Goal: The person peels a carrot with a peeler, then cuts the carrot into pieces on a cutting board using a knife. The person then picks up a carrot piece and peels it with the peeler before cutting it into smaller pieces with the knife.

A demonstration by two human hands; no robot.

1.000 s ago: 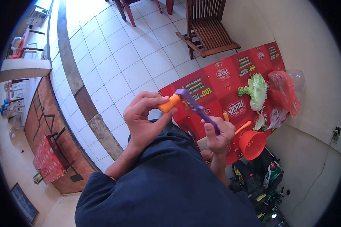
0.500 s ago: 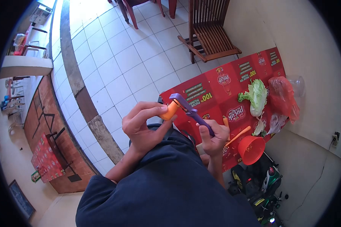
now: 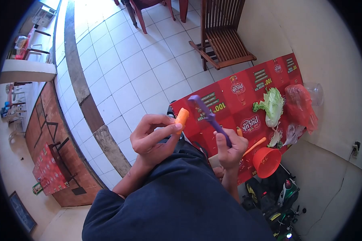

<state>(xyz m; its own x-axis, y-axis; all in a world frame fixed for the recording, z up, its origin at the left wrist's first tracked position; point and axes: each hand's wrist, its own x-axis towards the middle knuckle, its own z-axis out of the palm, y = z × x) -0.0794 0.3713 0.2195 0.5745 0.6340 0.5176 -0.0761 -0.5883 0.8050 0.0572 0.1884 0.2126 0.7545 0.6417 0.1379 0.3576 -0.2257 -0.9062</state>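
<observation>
My left hand point(image 3: 152, 138) is closed round a short, peeled-looking piece of carrot point(image 3: 182, 117), its end pointing up between thumb and fingers. In my right hand point(image 3: 231, 148) is a purple peeler point(image 3: 219, 127), gripped by the handle. The peeler's head is slightly blurred and stands apart from the carrot, to its right. Beyond my right hand, another carrot point(image 3: 256, 144) lies on the red table point(image 3: 225, 89) beside a red-orange bowl point(image 3: 267, 161). The tip of one more carrot point(image 3: 239, 131) shows just past my knuckles.
A leafy green cabbage point(image 3: 273, 109) lies on the table, with a red plastic bag point(image 3: 298, 102) and a clear container point(image 3: 315, 93) behind it. A wooden folding chair point(image 3: 225, 42) stands past the table. Dark equipment point(image 3: 265, 199) sits on the floor by the wall.
The peeler has come away from the carrot, moving a little to the right. The carrot piece is now tilted more upright in my left hand.
</observation>
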